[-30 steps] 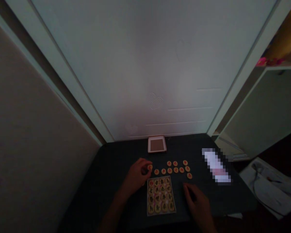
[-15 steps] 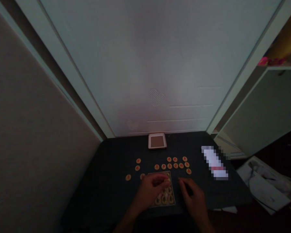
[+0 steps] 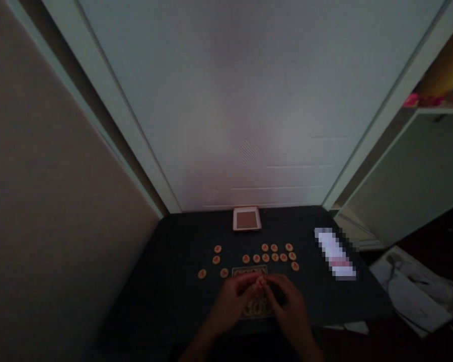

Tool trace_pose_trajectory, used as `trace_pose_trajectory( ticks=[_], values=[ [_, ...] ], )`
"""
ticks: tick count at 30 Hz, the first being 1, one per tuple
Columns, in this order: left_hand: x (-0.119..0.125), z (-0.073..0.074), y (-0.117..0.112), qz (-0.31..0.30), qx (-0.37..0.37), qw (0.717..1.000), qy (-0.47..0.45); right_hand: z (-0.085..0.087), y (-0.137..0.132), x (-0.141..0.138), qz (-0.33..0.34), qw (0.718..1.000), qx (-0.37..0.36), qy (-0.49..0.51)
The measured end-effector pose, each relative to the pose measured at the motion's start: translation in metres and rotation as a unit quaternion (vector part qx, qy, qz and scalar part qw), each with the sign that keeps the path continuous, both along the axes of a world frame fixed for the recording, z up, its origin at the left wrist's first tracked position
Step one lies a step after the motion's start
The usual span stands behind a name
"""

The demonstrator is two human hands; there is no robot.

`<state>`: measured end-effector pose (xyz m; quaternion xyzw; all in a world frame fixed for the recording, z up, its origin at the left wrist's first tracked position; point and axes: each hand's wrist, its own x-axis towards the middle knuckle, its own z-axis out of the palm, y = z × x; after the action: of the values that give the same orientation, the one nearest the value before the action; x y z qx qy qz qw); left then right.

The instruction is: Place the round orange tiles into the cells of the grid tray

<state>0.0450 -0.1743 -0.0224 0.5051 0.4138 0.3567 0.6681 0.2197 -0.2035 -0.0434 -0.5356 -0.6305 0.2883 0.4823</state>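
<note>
Over the open box of round Chinese chess pieces, my two hands have come together. Between the fingertips is a chess piece with a red mark. My left hand pinches it from the left, and my right hand closes on it from the right. Rows of pieces lie in the box under the hands, partly hidden by them. Beyond the box, several red-marked pieces lie face up on the dark table. A few more pieces lie to the left.
A shallow square tray or lid with a brown inside stands at the table's back edge, against the pale panel. A blurred, pixelated bright object lies on the right. Beyond the right edge is a white box on the floor.
My right hand has moved left to meet the left hand over the box, and both now hold a piece. The view has shifted slightly.
</note>
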Motion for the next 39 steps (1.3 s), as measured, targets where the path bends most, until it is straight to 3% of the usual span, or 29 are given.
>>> trace_pose_trajectory(
  ticks=[8, 14, 17, 21, 27, 39],
  values=[
    [0.000, 0.006, -0.001, 0.010, 0.013, 1.000, 0.015, 0.005, -0.005, 0.001, 0.030, 0.998, -0.060, 0.021],
    [-0.010, 0.008, -0.009, 0.054, 0.070, 0.992, 0.093, 0.003, 0.004, 0.005, 0.014, 0.982, -0.134, 0.131],
    [-0.026, -0.001, -0.015, 0.088, 0.111, 0.977, 0.158, -0.005, 0.014, 0.010, -0.010, 0.965, -0.157, 0.211],
    [-0.048, -0.022, -0.023, 0.123, 0.194, 0.938, 0.260, -0.015, 0.023, 0.020, -0.018, 0.947, -0.179, 0.264],
    [-0.064, -0.046, -0.029, 0.093, 0.260, 0.903, 0.329, -0.026, 0.024, 0.028, -0.015, 0.937, -0.197, 0.289],
    [-0.063, -0.051, -0.026, 0.054, 0.281, 0.895, 0.342, -0.031, 0.027, 0.028, -0.043, 0.942, -0.188, 0.273]
  ],
)
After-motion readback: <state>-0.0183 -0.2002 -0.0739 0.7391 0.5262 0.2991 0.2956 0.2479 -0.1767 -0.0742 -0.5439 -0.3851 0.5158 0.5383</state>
